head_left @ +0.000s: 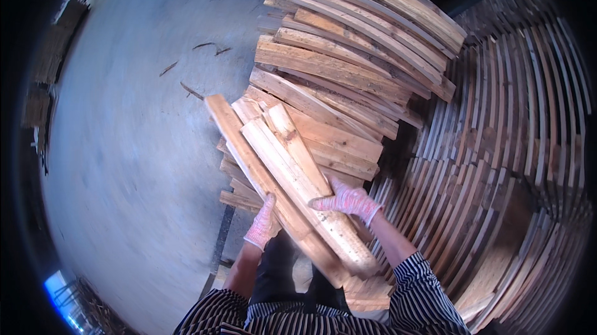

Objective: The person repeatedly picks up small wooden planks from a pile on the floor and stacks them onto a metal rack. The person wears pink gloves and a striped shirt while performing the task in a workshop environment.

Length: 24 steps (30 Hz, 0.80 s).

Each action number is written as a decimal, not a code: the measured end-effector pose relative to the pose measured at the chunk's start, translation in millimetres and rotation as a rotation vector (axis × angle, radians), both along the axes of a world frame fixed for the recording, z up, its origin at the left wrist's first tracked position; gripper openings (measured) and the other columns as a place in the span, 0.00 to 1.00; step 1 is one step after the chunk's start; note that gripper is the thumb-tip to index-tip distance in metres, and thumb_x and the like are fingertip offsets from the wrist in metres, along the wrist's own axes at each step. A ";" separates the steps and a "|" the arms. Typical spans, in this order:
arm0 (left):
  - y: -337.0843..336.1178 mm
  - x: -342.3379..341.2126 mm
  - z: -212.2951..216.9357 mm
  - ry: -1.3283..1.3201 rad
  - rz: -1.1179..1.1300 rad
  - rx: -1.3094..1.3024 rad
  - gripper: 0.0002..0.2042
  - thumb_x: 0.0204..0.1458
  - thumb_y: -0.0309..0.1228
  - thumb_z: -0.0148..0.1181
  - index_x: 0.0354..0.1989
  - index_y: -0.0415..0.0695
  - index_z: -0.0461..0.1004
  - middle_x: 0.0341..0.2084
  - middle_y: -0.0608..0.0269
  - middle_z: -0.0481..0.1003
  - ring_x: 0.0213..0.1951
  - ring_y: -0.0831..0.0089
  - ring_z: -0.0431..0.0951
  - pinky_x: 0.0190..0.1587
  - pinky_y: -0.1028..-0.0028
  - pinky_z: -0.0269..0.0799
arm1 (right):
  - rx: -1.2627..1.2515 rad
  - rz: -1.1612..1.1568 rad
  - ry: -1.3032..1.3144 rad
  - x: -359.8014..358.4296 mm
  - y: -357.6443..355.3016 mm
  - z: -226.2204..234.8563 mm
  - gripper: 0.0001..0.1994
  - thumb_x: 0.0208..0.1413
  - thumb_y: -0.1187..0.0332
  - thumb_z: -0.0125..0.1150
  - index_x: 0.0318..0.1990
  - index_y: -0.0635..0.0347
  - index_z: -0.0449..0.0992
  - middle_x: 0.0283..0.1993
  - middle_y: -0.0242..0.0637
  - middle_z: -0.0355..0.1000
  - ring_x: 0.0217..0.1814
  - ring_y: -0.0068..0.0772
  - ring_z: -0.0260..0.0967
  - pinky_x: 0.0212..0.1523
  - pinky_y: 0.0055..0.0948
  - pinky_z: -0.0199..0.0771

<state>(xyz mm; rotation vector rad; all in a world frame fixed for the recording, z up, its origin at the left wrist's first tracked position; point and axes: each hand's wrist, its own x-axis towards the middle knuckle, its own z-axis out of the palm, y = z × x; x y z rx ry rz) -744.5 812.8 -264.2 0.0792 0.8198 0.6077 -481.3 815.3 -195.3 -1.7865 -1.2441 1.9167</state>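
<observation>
Several pale wooden boards [292, 192] lie slanted across the middle of the head view, held between my two gloved hands. My left hand [261, 223], in a pink and white knit glove, grips the left edge of the outer board [239, 142], with the thumb up along its side. Over on the right, my right hand [349, 200] wraps round the right edge of the bundle, its thumb lying on top of a board. The fingers of both hands are partly hidden beneath the wood. Under the bundle's far end lie more boards [336, 133].
A tall pile of rough boards [348, 55] stretches away ahead of me. To the right stand dense stacks of planks [497, 105] on edge. Grey concrete floor [137, 117] spreads on the left, with a few wood splinters [168, 69] on it. More stacked wood [56, 55] lines the far left.
</observation>
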 end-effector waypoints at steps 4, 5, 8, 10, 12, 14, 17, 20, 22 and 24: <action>3.5 -7.3 34.4 0.109 -0.087 -0.080 0.31 0.57 0.42 0.66 0.65 0.38 0.66 0.57 0.54 0.74 0.58 0.60 0.72 0.66 0.61 0.65 | -0.018 -0.187 -0.072 -41.3 -40.6 5.4 0.57 0.40 0.45 0.79 0.73 0.64 0.53 0.64 0.53 0.69 0.67 0.45 0.66 0.67 0.34 0.62; 4.4 -8.2 48.0 0.161 -0.095 -0.063 0.30 0.57 0.41 0.66 0.65 0.38 0.66 0.58 0.54 0.73 0.59 0.60 0.72 0.65 0.62 0.65 | 0.025 -0.214 -0.081 -44.3 -49.2 8.3 0.57 0.38 0.42 0.78 0.72 0.63 0.54 0.63 0.55 0.70 0.66 0.49 0.67 0.67 0.36 0.63; 5.9 -4.5 82.1 0.276 -0.137 -0.044 0.29 0.58 0.39 0.64 0.65 0.39 0.66 0.59 0.55 0.71 0.60 0.62 0.70 0.64 0.62 0.66 | 0.040 -0.238 -0.134 -36.8 -40.3 87.0 0.56 0.37 0.44 0.78 0.71 0.65 0.56 0.59 0.55 0.72 0.62 0.48 0.70 0.63 0.36 0.68; 19.5 12.0 109.2 0.305 -0.213 -0.026 0.28 0.59 0.40 0.61 0.65 0.40 0.65 0.58 0.54 0.71 0.60 0.61 0.70 0.63 0.62 0.67 | 0.053 -0.305 -0.146 -21.9 -37.7 117.1 0.53 0.36 0.47 0.78 0.69 0.66 0.58 0.54 0.55 0.75 0.56 0.47 0.75 0.58 0.36 0.74; 29.3 21.4 106.3 0.206 -0.264 0.180 0.31 0.59 0.42 0.58 0.68 0.37 0.60 0.59 0.50 0.68 0.60 0.56 0.70 0.63 0.58 0.67 | 0.144 -0.301 -0.228 -12.3 -41.7 117.9 0.53 0.35 0.49 0.78 0.68 0.66 0.59 0.53 0.55 0.75 0.54 0.47 0.76 0.56 0.37 0.75; 23.0 37.6 141.8 0.178 -0.273 0.292 0.41 0.53 0.52 0.62 0.70 0.38 0.57 0.62 0.49 0.66 0.62 0.54 0.69 0.65 0.56 0.65 | 0.258 -0.373 -0.192 -5.1 -53.7 133.9 0.54 0.34 0.50 0.79 0.69 0.65 0.58 0.54 0.56 0.75 0.56 0.48 0.75 0.57 0.37 0.75; 17.3 61.1 172.7 0.064 -0.316 0.543 0.36 0.53 0.52 0.63 0.63 0.38 0.65 0.60 0.51 0.68 0.60 0.56 0.70 0.64 0.58 0.66 | 0.408 -0.464 -0.239 6.6 -88.2 191.7 0.57 0.33 0.48 0.79 0.71 0.64 0.55 0.57 0.57 0.73 0.59 0.52 0.73 0.60 0.38 0.73; 85.7 28.9 104.8 -0.045 -0.183 1.023 0.24 0.58 0.45 0.58 0.56 0.40 0.72 0.58 0.55 0.69 0.60 0.60 0.69 0.65 0.58 0.64 | 0.567 -0.472 -0.341 -4.0 -100.8 256.3 0.61 0.30 0.46 0.79 0.73 0.60 0.51 0.64 0.54 0.66 0.66 0.52 0.66 0.64 0.41 0.68; 73.1 63.8 159.7 -0.062 -0.161 1.214 0.22 0.60 0.43 0.56 0.57 0.41 0.71 0.56 0.57 0.69 0.60 0.63 0.69 0.66 0.57 0.63 | 0.660 -0.540 -0.438 1.6 -135.5 290.7 0.62 0.29 0.46 0.80 0.74 0.59 0.50 0.65 0.53 0.65 0.67 0.52 0.64 0.64 0.42 0.67; 46.8 116.6 253.2 -0.086 -0.204 1.336 0.20 0.63 0.42 0.53 0.58 0.43 0.70 0.55 0.60 0.69 0.60 0.65 0.68 0.66 0.57 0.62 | 0.810 -0.632 -0.473 50.1 -184.6 352.6 0.62 0.28 0.47 0.81 0.73 0.60 0.51 0.62 0.52 0.65 0.66 0.53 0.64 0.64 0.41 0.68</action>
